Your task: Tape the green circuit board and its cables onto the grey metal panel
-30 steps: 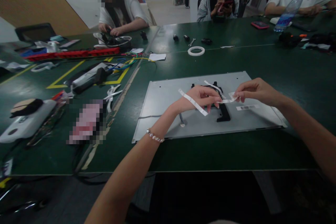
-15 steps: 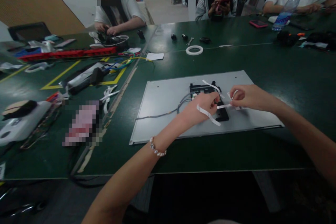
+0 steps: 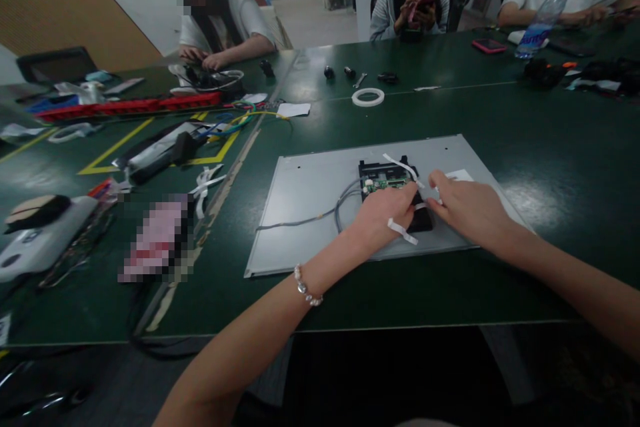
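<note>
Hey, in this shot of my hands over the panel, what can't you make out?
All in the head view:
Part of the bracket: behind the left hand.
Whether either grip pinches the strip between them: fingers turned away.
Near part of the white patch: the right hand covers it.
Panel's near right corner: under the right arm.
Rest of the tag: cut off by the left edge.

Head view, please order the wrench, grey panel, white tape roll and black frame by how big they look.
Largest to smallest:
1. Grey panel
2. Black frame, partly hidden by the left hand
3. White tape roll
4. Wrench
</note>
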Action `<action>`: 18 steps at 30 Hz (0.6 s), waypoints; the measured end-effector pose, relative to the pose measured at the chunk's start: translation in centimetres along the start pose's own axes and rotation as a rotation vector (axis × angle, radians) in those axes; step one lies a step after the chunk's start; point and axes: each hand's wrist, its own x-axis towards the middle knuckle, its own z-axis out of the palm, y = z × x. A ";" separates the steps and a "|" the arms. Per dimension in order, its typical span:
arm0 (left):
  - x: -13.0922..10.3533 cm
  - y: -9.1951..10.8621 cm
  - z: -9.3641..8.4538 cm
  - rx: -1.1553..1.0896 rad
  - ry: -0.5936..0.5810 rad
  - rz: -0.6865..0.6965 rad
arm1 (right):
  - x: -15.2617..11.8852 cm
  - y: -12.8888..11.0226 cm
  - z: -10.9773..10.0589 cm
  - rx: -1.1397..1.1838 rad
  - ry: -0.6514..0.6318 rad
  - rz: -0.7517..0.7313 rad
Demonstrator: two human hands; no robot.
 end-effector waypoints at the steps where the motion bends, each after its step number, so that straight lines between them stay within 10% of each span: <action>1: 0.0 0.1 0.1 0.018 0.000 0.006 | -0.1 -0.1 0.0 -0.032 -0.003 0.004; 18: 0.0 -1.7 -1.8 0.221 -0.095 0.114 | 1.0 5.0 1.3 -0.054 0.024 -0.186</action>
